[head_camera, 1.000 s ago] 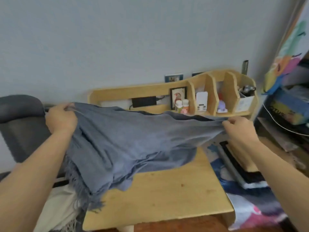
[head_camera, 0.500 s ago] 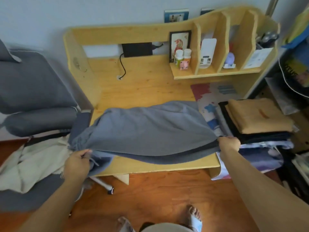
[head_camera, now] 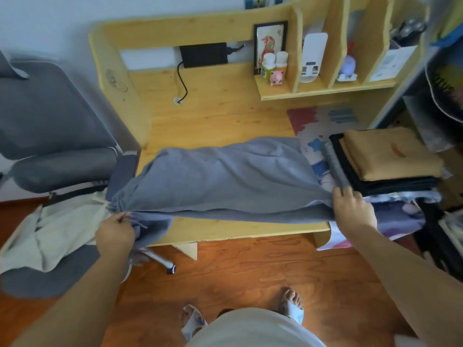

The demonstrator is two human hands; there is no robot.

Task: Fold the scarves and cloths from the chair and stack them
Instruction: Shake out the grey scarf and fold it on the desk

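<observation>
Currently you hold the grey-blue scarf (head_camera: 225, 176) by its two ends: your left hand (head_camera: 114, 234) pinches the fringed end just past the tabletop's (head_camera: 213, 113) front-left corner, fingers curled round the tassels, and your right hand (head_camera: 353, 209) grips the opposite end near the front edge, toward the right, fingers wrapped over the cloth. Scarf location: draped along the front edge of the tabletop, near hem hanging slightly over it. Long axis runs left to right, parallel to that edge, so it spans directly between your two hands. Judgement: the cloth looks already doubled, and the next fold likely brings one end across to the other along that axis; neither hand is clearly nearer the middle. The stack of folded cloths (head_camera: 385, 166) sits at the right end of the tabletop, just beside your right hand, so that hand has the shorter carry. A cream cloth (head_camera: 57, 229) waits on the chair (head_camera: 50, 136) at left, not yet folded.
</observation>
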